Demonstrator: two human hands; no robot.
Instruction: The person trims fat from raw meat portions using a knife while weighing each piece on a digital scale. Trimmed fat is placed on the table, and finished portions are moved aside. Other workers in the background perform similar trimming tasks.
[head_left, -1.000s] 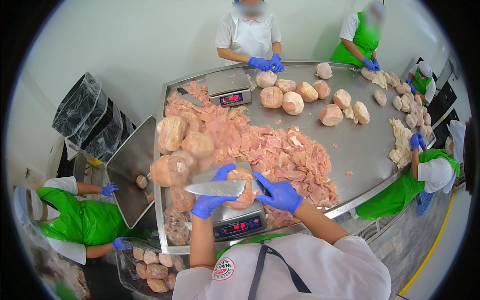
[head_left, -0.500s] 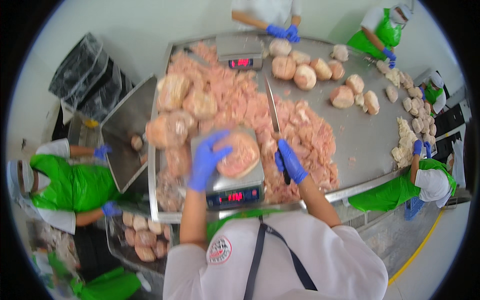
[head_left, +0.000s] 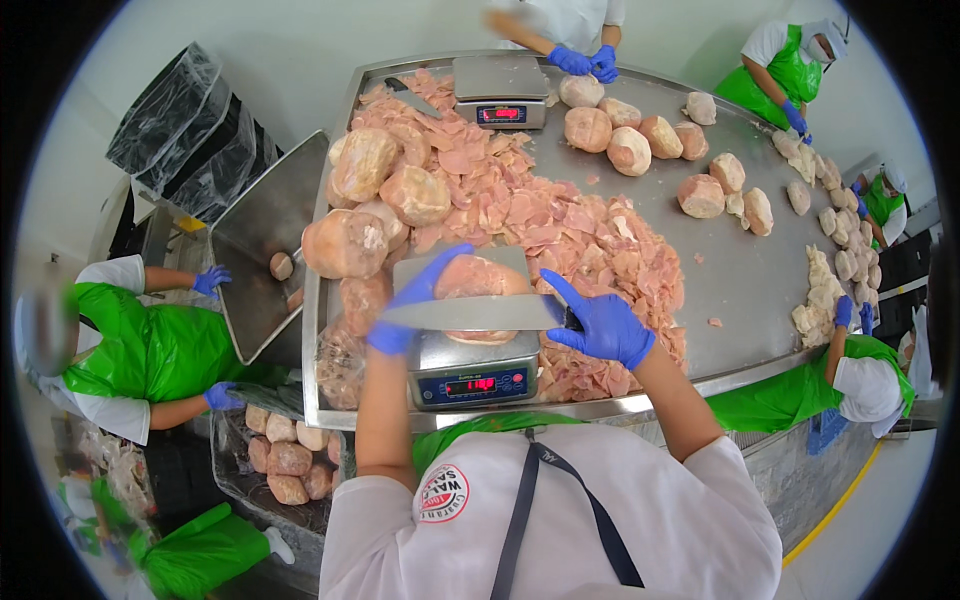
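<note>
A round, pale pink piece of meat point(head_left: 485, 276) sits on the near scale point(head_left: 470, 358), whose display is lit red. My right hand point(head_left: 610, 332), in a blue glove, is closed on the dark handle of a long knife point(head_left: 470, 313), thumb and forefinger stretched along it. The blade lies level across the front of the meat, its tip reaching my left hand. At the meat's left side is my gloved left hand point(head_left: 400, 305), slightly blurred, its fingers stretched toward the far edge. The blade hides part of that hand and of the meat.
Sliced meat trimmings point(head_left: 600, 250) surround the scale on the steel table point(head_left: 730, 310). Large meat pieces point(head_left: 345, 243) are stacked at left. Another knife point(head_left: 412, 97) and a second scale point(head_left: 500, 80) stand farther back. A worker in green point(head_left: 150, 350) leans by a steel bin point(head_left: 260, 235).
The knife has swung from pointing away over the trimmings to lying crosswise in front of the meat. My left hand has shifted from the top of the meat to its left side.
</note>
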